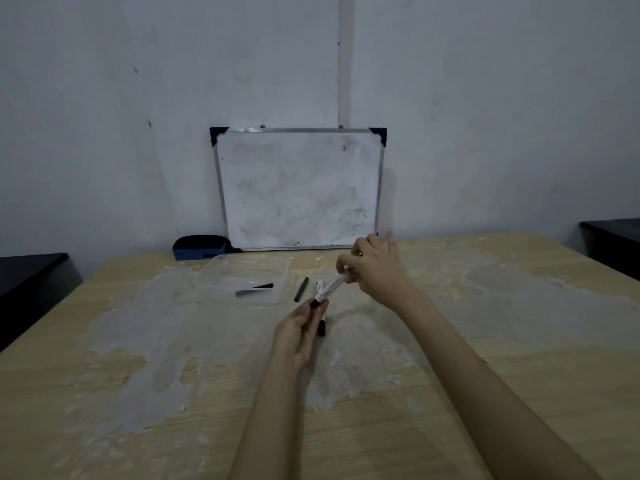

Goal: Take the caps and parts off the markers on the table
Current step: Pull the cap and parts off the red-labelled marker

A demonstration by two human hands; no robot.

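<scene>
Both hands hold one white marker (330, 289) above the table, tilted up to the right. My left hand (300, 330) grips its lower black end. My right hand (372, 268) pinches its upper end. Under the held marker lies a second marker (320, 308), mostly hidden by my left hand, with its black end showing near my fingers. A thin black rod-like part (301, 289) lies on the table to the left of it. A clear plastic container (207, 271) holds a black cap (264, 286) and a grey piece (246, 291).
A small whiteboard (301, 188) leans on the wall at the back. A blue and black eraser (201, 247) sits to its left. The worn wooden table (173, 393) spreads wide; dark furniture (24, 282) stands at the left and another dark piece (613, 240) at the right.
</scene>
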